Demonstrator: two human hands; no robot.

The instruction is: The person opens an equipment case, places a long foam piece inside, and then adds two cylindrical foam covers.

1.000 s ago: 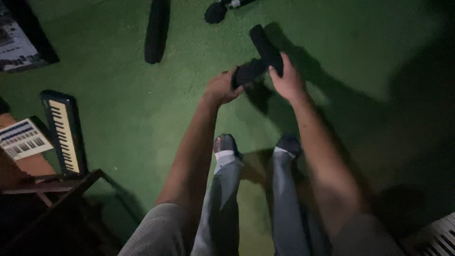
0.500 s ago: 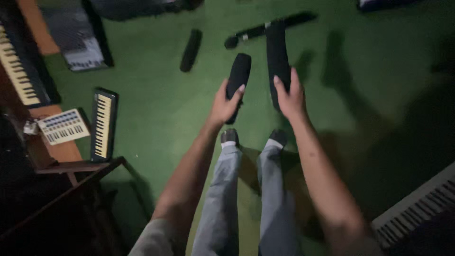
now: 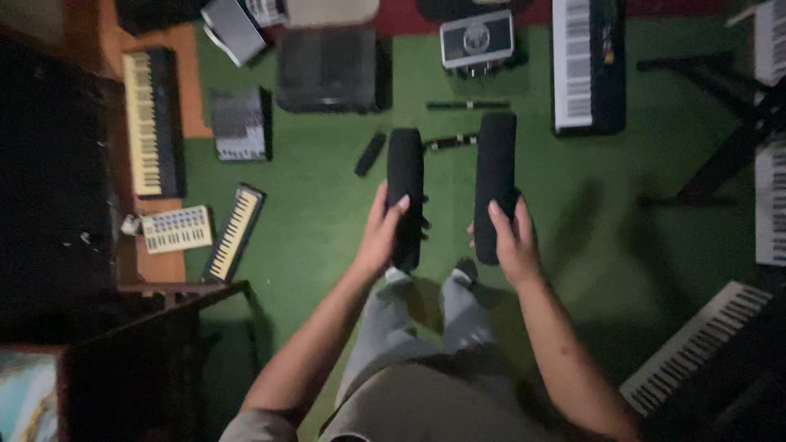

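Both hands are closed around dark cylinders at the centre of the head view. Left hand [image 3: 383, 237] grips the lower part of the left black cylinder [image 3: 405, 176]; right hand [image 3: 514, 241] grips the right black cylinder [image 3: 495, 168] near its lower end. Each long axis runs up the frame, away from the body, the two nearly parallel and apart. Below lies green carpet [image 3: 327, 213], with a small keyboard [image 3: 233, 233] at left and another keyboard [image 3: 581, 61] at upper right.

Under your feet spreads a green carpeted floor [image 3: 327, 205], on which lie a small black keyboard [image 3: 233, 233], a short black cylinder [image 3: 370, 154], a thin dark rod [image 3: 467, 105] and a long black-cased keyboard [image 3: 586, 65].
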